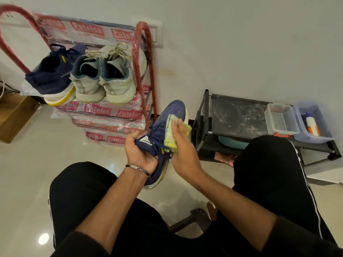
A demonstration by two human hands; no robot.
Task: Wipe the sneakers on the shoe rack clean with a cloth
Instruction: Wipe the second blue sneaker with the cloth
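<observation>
1. In the centre of the frame the left hand holds a navy sneaker. Its grip is closed around the heel and collar part, with the thumb near the white tongue label that reads "SPORT".
2. The toe of this sneaker points up and away, toward the upper middle of the frame, and the white and yellow sole faces down to the right.
3. The right hand presses a yellow-green cloth on the laces area of the sneaker. The fingers lie rather straight over the cloth, and I cannot tell if they also pinch it.
4. The cloth lies between the right palm and the shoe, so most of it is hidden; only its edges show.
5. In the upper left of the frame stands a red shoe rack, still wrapped in printed plastic. On its top shelf rest a second navy sneaker and a pair of white sneakers, heels toward the camera.
6. At the right of the frame is a black low rack. It carries a clear box and a bluish tub with a bottle inside; the bottle label is too small to read.
7. The lower shelves of both racks are partly hidden, and the person's black trousers cut off the lower part of the frame.
</observation>
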